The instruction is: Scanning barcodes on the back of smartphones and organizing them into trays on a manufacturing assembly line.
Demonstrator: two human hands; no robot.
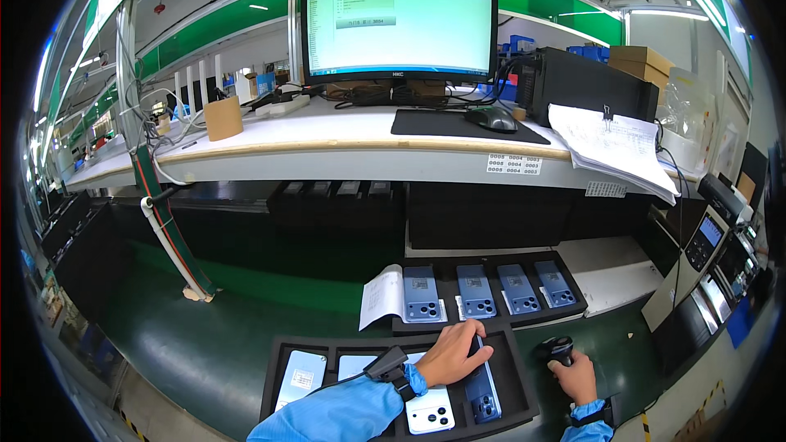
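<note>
My left hand (450, 354) reaches across the near black foam tray (524, 393) and grips a dark blue smartphone (485, 389) by its upper part, thumb on one side and fingers on the other. The phone stands tilted in the rightmost slot, camera end toward me. Under my left forearm are a white smartphone (429, 411) and a pale blue one (301, 372) with a label; the sleeve hides part of the tray. To the right, my right hand (576, 378) is closed around a black handheld barcode scanner (557, 349), just above the green bench.
Behind lies a second foam tray (573, 272) with several blue phones (475, 290) and a sheet of paper (382, 299). A shelf (327, 127) above carries a monitor (399, 29), a mouse (491, 119) and clipped papers (610, 143). A device with a small screen (702, 237) stands right.
</note>
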